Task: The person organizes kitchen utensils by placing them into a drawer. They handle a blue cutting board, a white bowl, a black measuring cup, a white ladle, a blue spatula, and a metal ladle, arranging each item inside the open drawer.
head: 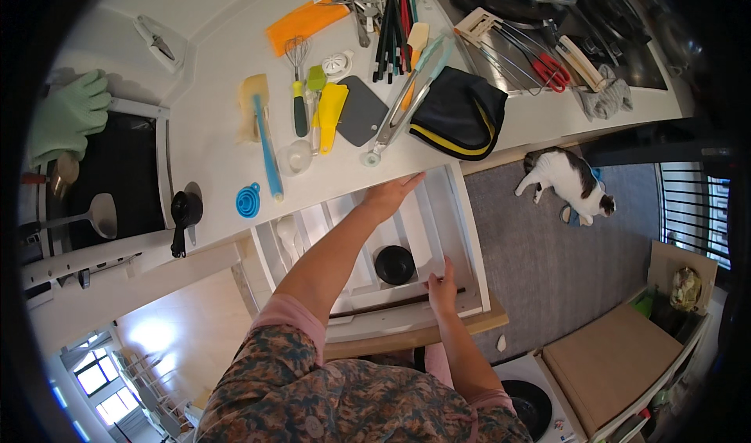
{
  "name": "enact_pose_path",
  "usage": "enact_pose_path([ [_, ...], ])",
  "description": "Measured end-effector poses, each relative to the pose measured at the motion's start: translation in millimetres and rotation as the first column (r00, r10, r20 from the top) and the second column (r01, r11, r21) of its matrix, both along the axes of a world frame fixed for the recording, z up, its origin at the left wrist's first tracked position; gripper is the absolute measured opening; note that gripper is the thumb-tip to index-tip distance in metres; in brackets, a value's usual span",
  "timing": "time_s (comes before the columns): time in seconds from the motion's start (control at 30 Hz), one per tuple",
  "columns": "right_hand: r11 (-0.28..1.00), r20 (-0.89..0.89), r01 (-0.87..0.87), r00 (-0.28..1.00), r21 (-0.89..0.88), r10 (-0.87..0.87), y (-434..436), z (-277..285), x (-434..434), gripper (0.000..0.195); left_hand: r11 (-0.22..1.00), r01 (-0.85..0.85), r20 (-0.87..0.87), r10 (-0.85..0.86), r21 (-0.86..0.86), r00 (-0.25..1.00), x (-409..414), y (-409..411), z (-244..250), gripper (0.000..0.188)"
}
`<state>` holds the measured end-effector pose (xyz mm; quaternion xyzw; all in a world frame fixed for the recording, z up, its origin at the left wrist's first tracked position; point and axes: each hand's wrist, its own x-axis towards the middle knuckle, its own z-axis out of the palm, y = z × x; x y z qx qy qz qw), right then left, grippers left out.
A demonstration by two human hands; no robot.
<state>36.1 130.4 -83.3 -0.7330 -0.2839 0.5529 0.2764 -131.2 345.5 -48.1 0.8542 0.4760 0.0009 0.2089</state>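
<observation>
Before me a white drawer (pixel 469 237) is pulled out, with a white divided tray (pixel 418 231) inside. My left hand (pixel 387 199) reaches over the tray to its far end under the counter edge, fingers stretched to the right; its grip is partly hidden. At the tray's near right corner, my right hand (pixel 443 290) has its thumb and fingers on the rim. A small round black bowl (pixel 394 265) sits in one compartment. White spoons (pixel 287 234) lie in the left one. Between tray and drawer front runs a dark strip (pixel 399 303).
Utensils cover the counter: a whisk (pixel 298 85), tongs (pixel 405 99), chopsticks (pixel 394 32), a blue silicone funnel (pixel 248 200), black measuring cups (pixel 186 209). A black-and-yellow pouch (pixel 460 114) lies near the counter edge. A cat (pixel 566 179) lies on the grey floor at right, beside a cardboard box (pixel 613 361).
</observation>
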Motion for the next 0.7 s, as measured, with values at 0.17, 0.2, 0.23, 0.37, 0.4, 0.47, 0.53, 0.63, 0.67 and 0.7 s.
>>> enact_pose_path([
  [0.17, 1.0, 0.012, -0.019, 1.0, 0.014, 0.019, -4.8, -9.9, 3.7, 0.058, 0.98, 0.113, 0.16, -0.139, 0.163, 0.977, 5.9, -54.0, -4.9, 0.034],
  [0.2, 0.999, 0.012, -0.032, 0.999, 0.012, 0.031, -5.2, -9.8, 2.5, 0.058, 0.977, 0.136, 0.152, -0.161, 0.166, 0.975, 7.4, -67.8, -6.0, 0.032],
  [0.23, 0.999, 0.022, -0.049, 0.999, 0.023, 0.048, -2.9, -6.1, -0.1, 0.059, 0.974, 0.151, 0.146, -0.176, 0.169, 0.974, 6.2, -80.8, -8.6, 0.031],
  [0.37, 0.997, 0.034, -0.065, 0.997, 0.043, 0.063, 0.7, 2.3, 0.2, 0.062, 0.975, 0.099, 0.075, -0.115, 0.199, 0.991, -7.7, -107.9, -11.8, 0.033],
  [0.4, 0.997, 0.024, -0.06, 0.998, 0.044, 0.059, 1.0, 1.9, 0.8, 0.062, 0.964, 0.118, 0.045, -0.132, 0.24, 0.99, -9.0, -108.1, -8.8, 0.031],
  [0.47, 0.997, 0.038, -0.06, 0.998, 0.052, 0.058, 1.3, 0.9, 1.7, 0.062, 0.948, 0.15, 0.004, -0.157, 0.281, 0.988, -9.0, -106.7, -8.0, 0.028],
  [0.53, 0.996, 0.041, -0.068, 0.997, 0.063, 0.066, 2.4, -1.0, 0.7, 0.062, 0.944, 0.167, -0.026, -0.166, 0.284, 0.986, -12.5, -104.0, -12.2, 0.027],
  [0.63, 0.995, 0.031, -0.069, 0.997, 0.071, 0.067, 0.0, -6.0, 2.2, 0.061, 0.943, 0.181, -0.028, -0.181, 0.28, 0.983, -14.4, -101.7, -15.7, 0.024],
  [0.67, 0.995, 0.021, -0.065, 0.998, 0.072, 0.064, -1.1, -8.3, 2.2, 0.06, 0.946, 0.173, -0.012, -0.176, 0.276, 0.984, -13.4, -101.6, -16.3, 0.024],
  [0.7, 0.995, 0.009, -0.061, 0.998, 0.073, 0.06, -1.1, -8.7, 1.1, 0.06, 0.948, 0.166, 0.001, -0.173, 0.272, 0.985, -12.9, -101.1, -15.7, 0.023],
])
